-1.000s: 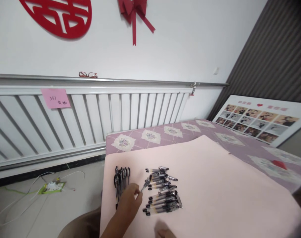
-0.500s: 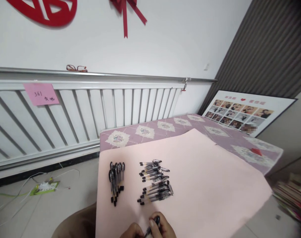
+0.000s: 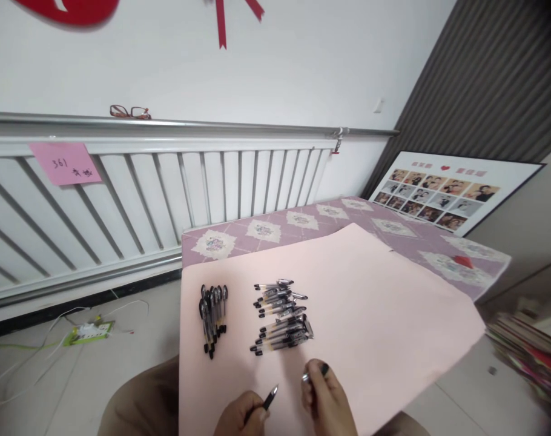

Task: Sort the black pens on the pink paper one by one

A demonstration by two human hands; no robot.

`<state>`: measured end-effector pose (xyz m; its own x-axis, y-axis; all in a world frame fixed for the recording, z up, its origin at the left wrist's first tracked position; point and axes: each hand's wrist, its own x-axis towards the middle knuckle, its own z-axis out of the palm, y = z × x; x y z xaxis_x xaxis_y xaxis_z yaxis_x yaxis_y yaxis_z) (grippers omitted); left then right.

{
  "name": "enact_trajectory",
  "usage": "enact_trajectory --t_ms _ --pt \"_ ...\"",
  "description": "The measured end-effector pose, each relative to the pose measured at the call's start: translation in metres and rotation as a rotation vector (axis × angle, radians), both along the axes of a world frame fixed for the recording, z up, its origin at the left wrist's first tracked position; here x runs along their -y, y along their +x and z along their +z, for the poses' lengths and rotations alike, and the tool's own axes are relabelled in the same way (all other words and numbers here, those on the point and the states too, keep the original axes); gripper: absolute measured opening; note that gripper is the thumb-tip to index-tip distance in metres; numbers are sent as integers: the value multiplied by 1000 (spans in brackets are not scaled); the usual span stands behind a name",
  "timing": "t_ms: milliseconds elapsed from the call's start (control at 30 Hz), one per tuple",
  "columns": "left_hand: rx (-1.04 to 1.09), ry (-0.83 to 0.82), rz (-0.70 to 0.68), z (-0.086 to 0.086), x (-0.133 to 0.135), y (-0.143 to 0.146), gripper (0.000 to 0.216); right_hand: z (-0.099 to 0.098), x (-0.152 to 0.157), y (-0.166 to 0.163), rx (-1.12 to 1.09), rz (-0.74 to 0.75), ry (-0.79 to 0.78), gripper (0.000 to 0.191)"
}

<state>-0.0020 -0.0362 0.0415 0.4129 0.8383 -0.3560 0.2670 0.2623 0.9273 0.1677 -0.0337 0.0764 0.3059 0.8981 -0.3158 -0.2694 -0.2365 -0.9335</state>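
My left hand [image 3: 243, 414] is closed around an uncapped pen [image 3: 270, 397], its metal tip pointing up and to the right. A short gap away, my right hand [image 3: 325, 396] pinches a black pen cap [image 3: 324, 369] with a shiny clip. Both hands are at the near edge of the pink sheet [image 3: 375, 315]. Beyond them lies a pile of pens [image 3: 282, 333], mostly sideways with clear barrels and dark ends. Left of that pile, a second bunch of pens [image 3: 213, 318] lies with the caps toward the wall.
Under the sheet is a purple patterned tablecloth [image 3: 298, 219]. A white radiator [image 3: 203, 188] runs along the wall behind, with glasses [image 3: 130, 112] on its pipe. A photo board [image 3: 457, 191] leans at the right. A power strip [image 3: 89, 332] with cables lies on the floor.
My hands were together on one pen; now they are apart, with the cap off in my right hand and the pen tip bare in my left. The view has tilted slightly down.
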Motion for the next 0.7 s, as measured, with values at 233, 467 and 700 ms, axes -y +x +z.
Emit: enact_trajectory --t_ms 233,467,700 --pt "200 -108 16 24 1 2 25 7 9 -10 -186 86 -20 34" --pt "-13 122 3 22 2 1 8 -11 13 -21 113 266 48 37" --pt "-114 294 -24 19 1 -2 7 -3 13 -21 322 297 51 34"
